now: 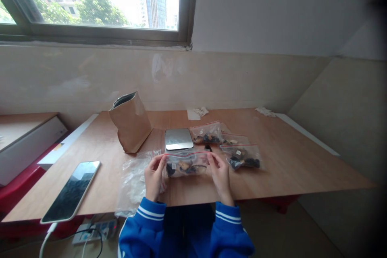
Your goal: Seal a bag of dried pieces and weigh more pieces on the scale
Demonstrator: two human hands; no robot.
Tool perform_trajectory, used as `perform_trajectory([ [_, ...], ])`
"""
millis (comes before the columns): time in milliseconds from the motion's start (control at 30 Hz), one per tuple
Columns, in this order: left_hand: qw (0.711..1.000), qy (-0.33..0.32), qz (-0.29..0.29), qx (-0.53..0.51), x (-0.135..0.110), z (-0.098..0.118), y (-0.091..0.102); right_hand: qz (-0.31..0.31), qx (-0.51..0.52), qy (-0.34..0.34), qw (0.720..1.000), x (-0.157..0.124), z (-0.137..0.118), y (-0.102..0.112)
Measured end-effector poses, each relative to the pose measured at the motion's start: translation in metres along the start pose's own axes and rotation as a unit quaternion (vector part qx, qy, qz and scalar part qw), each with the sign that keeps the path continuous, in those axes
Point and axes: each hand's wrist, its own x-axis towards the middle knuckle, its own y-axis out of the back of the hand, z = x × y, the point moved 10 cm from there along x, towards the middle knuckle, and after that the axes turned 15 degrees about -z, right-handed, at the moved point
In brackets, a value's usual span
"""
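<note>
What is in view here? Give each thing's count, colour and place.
table: one, wood brown, centre
scale: one, silver top, table middle
held zip bag: one, clear, red seal, over the near table edge
filled zip bags: three, clear, red seals, right of the scale
paper bag: one, brown, left of the scale
empty plastic bags: pile, clear, table's near edge
phone: one, dark screen, table's near left
tissues: two, white, table's far edge
power strip: one, white, floor below the phone
left hand: one, blue sleeve, pinching held zip bag's left corner
right hand: one, blue sleeve, pinching its right corner
</note>
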Motion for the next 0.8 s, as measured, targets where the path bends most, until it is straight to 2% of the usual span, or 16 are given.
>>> perform_trajectory([
  [133,0.999,-0.013,-0.012,0.029,0.000,0.002,0.001,-0.013,-0.018,0.009,1.000,0.000,-0.003,0.001],
  [533,0.989,-0.027,-0.010,0.142,-0.005,0.018,0.002,0.030,-0.030,0.034,0.999,-0.005,-0.003,0.005],
  [667,0.992,-0.028,-0.015,0.125,-0.006,0.016,0.001,0.028,-0.001,0.019,0.999,-0.003,0.004,0.005],
  [800,0.996,-0.030,-0.067,0.056,-0.005,0.014,-0.009,-0.023,0.019,0.004,1.000,-0.003,0.005,0.000],
])
